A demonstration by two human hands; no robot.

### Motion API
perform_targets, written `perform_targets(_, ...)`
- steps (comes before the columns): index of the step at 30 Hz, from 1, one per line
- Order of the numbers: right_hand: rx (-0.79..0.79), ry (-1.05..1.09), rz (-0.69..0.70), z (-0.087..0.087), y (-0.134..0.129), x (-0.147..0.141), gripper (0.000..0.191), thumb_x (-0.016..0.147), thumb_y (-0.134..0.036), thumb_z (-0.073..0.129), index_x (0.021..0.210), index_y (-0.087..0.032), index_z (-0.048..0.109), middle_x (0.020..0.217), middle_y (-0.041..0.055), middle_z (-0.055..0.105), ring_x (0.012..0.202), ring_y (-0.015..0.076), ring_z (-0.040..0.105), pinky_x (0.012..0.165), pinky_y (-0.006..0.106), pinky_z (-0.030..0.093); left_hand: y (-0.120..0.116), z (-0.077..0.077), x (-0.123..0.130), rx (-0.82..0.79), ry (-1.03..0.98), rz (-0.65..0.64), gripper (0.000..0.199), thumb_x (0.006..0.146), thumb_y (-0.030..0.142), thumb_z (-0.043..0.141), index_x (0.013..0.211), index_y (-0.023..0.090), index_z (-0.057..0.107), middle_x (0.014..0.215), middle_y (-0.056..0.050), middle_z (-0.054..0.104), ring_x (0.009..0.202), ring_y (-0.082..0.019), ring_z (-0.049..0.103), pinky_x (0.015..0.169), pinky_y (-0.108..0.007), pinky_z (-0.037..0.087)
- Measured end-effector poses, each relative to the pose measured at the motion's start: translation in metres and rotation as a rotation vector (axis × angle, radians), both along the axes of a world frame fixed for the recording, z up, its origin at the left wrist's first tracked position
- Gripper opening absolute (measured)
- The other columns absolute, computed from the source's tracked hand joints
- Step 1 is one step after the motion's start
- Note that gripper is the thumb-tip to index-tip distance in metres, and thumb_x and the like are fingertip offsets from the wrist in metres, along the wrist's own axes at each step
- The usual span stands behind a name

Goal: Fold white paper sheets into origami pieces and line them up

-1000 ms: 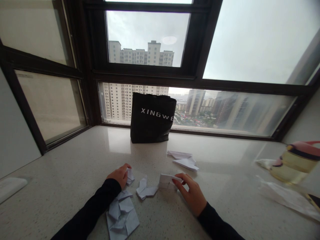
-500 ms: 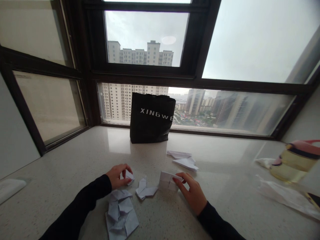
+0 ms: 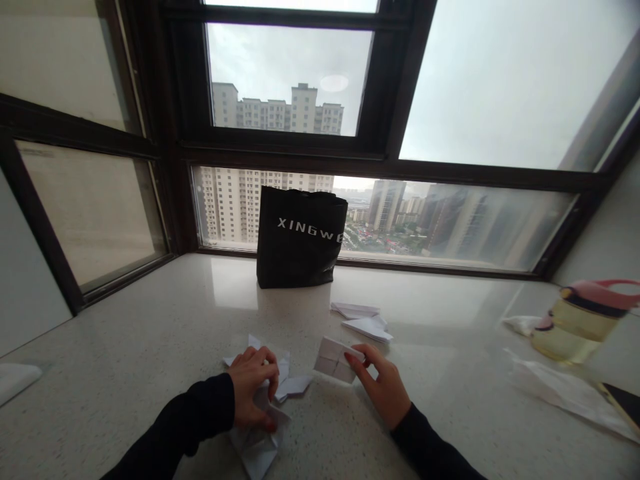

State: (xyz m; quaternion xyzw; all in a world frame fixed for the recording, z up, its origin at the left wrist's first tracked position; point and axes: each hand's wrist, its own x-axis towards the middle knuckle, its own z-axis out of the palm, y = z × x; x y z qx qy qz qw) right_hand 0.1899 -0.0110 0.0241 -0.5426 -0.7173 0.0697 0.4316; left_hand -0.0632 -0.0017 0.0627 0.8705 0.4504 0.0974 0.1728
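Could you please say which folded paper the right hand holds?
The right hand holds the flat, rectangular piece; the pair near the black bag and the papers by the left hand are outside that grip.

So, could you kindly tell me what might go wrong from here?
The left hand curls over the larger folded paper and could crush its folds. The right hand pinches the small paper by one end, so it might slip. The pointed paper close beside the left hand might get knocked.

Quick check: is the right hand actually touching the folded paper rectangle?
Touching. The head view shows the right hand pinching the folded paper rectangle by its right end, the thumb lying over the face turned toward the camera.
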Motion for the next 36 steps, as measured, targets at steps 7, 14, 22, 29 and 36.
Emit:
perform_targets(7,-0.026,0.162,-0.033,-0.001,0.002,0.003,0.027,0.077,-0.040,0.041,0.077,-0.016,0.055,0.058,-0.0004,0.055,0.052,0.0139,0.050,0.050,0.025,0.042,0.012,-0.013,0.015,-0.203,-0.658,0.023,0.034,0.058,0.042,0.062,0.060,0.019,0.037,0.064,0.004,0.052,0.063,-0.011,0.049,0.061,-0.024,0.036)
perform_targets(14,-0.060,0.518,0.008,0.000,0.003,0.001,0.030,0.075,-0.041,0.044,0.087,-0.015,0.051,0.048,-0.0044,0.046,0.042,0.0121,0.046,0.040,0.024,0.040,0.016,-0.031,0.024,-0.354,-0.955,0.167,0.050,0.059,0.046,0.061,0.095,0.019,0.040,0.046,0.012,0.032,0.041,-0.006,0.033,0.042,-0.018,0.026)
perform_targets(22,-0.133,0.577,0.068,0.002,-0.001,-0.006,0.030,0.074,-0.044,0.045,0.084,-0.016,0.049,0.048,-0.0057,0.046,0.040,0.0114,0.047,0.040,0.023,0.041,0.019,-0.028,0.019,-0.171,-0.874,0.139,0.028,0.076,0.035,0.042,0.093,0.018,0.057,0.100,-0.003,0.060,0.092,-0.018,0.052,0.079,-0.027,0.039)
perform_targets(29,-0.080,0.435,0.189,0.010,-0.011,-0.010,0.020,0.079,-0.036,0.041,0.077,-0.018,0.049,0.054,-0.0030,0.045,0.050,0.0123,0.047,0.047,0.024,0.041,0.012,-0.022,0.015,0.268,-0.577,0.143,0.028,0.073,0.023,0.048,0.101,0.027,0.052,0.106,-0.001,0.059,0.095,-0.019,0.053,0.098,-0.045,0.012)
perform_targets(36,0.001,0.104,0.377,0.028,-0.044,-0.034,0.008,0.080,-0.020,0.041,0.076,-0.021,0.048,0.114,0.0083,0.048,0.093,0.0208,0.046,0.082,0.038,0.037,0.005,-0.020,0.021,-0.005,-0.852,-0.024,0.034,0.073,0.021,0.051,0.107,0.020,0.049,0.114,-0.007,0.053,0.098,-0.020,0.052,0.083,-0.034,0.042)
